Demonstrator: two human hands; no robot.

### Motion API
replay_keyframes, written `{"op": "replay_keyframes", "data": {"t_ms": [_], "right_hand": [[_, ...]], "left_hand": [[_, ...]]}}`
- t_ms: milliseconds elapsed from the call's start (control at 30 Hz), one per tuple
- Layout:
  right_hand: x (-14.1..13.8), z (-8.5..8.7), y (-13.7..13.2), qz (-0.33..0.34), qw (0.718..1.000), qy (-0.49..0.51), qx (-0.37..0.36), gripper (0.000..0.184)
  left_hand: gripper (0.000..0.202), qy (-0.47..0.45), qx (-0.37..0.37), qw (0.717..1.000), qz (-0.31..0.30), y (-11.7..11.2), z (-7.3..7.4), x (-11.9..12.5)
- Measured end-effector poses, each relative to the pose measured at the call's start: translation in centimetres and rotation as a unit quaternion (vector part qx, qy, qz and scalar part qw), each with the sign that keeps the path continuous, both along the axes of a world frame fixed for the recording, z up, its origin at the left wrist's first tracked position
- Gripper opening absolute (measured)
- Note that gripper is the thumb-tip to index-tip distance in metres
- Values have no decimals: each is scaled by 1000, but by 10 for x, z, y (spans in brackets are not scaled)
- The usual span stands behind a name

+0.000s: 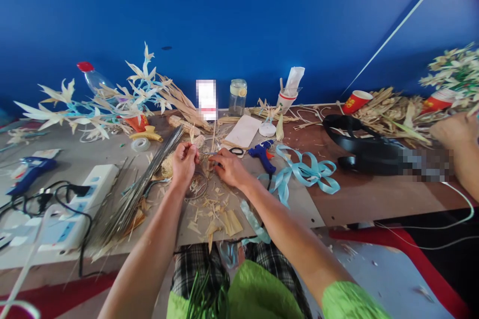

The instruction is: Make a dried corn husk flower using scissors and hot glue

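My left hand [184, 163] is closed in a pinch on a small pale corn husk piece [192, 135], whose pointed tips stick up above the fingers. Close by on the right, my right hand [231, 168] has its fingers drawn together. A thin grey metal tip [210, 153] shows at those fingertips; whether they grip it cannot be made out. Just beyond is a black loop [236, 151], like a scissors handle. Under the hands lie a coil of thin wire [197, 184] and husk scraps [230, 223]. A bundle of grey wires [149, 169] lies left of my left hand.
Right of my hands lie a blue glue gun [264, 153] and light blue ribbon [307, 169]. A white power strip [88, 199] with cords lies left. Husk flowers [144, 79], a glass jar [237, 97] and a cup [287, 101] stand behind. Another person's hand [456, 132] reaches in at right.
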State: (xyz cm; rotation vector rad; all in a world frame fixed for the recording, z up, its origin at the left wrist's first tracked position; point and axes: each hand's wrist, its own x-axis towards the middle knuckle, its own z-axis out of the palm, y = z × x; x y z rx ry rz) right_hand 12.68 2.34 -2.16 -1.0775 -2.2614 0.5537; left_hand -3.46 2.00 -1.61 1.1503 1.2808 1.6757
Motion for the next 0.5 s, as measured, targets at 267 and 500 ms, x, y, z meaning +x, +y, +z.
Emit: {"op": "replay_keyframes", "data": {"t_ms": [267, 500], "right_hand": [[-8, 4, -5, 27, 989, -125, 77, 23], [-10, -5, 3, -13, 985, 170, -30, 16]], "left_hand": [[20, 20, -3, 999, -33, -4, 1, 7], [22, -15, -8, 1000, 10, -2, 1, 3]]}}
